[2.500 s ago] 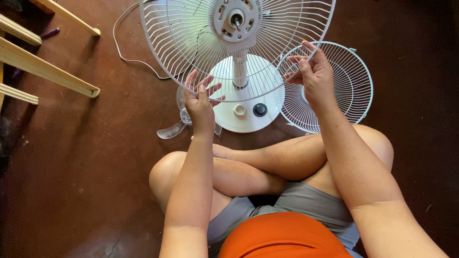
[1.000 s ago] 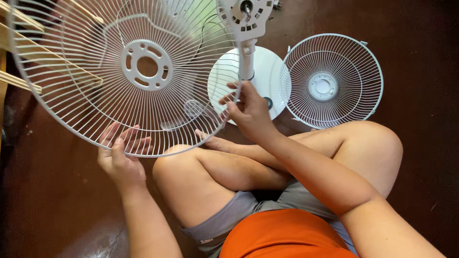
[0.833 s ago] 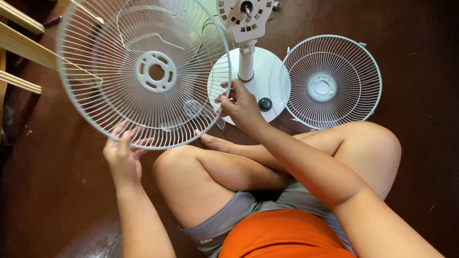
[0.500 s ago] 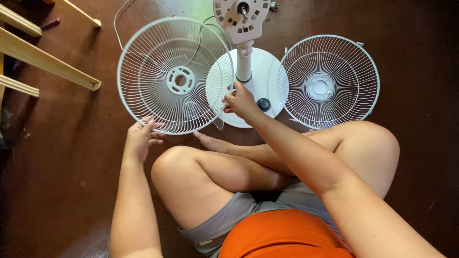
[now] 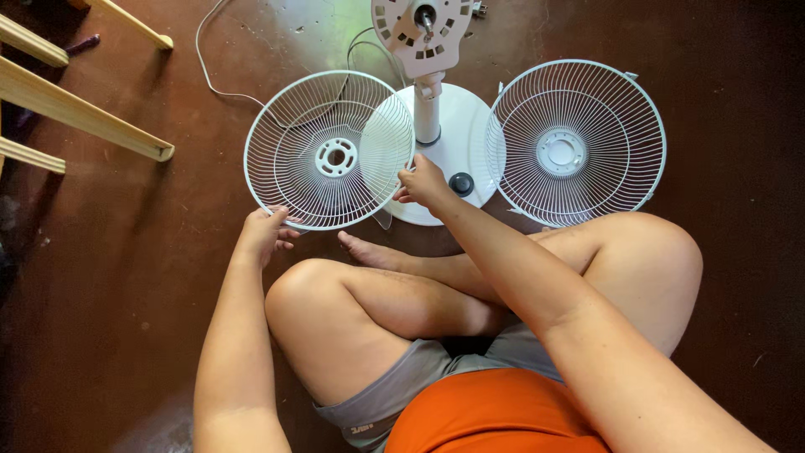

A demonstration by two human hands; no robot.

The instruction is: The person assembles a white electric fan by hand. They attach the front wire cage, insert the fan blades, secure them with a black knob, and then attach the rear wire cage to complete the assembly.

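Note:
I sit cross-legged on a dark brown floor in front of a white pedestal fan taken apart. My left hand [image 5: 265, 232] grips the near-left rim of a white rear wire guard [image 5: 329, 149], which lies low over the floor left of the fan. My right hand [image 5: 423, 182] pinches the guard's right rim beside the round fan base [image 5: 466, 126]. The bare motor head [image 5: 420, 32] stands on its white post above. A clear fan blade shows faintly under the guard.
A second white wire guard [image 5: 575, 141] lies on the floor to the right of the base, by my right knee. Pale wooden furniture bars [image 5: 80, 109] stick in from the upper left. A white cord [image 5: 210, 71] runs across the floor behind.
The rear guard came off the motor head, swung to the left in both hands and sank down to the floor beside the base. My hands followed its rim down.

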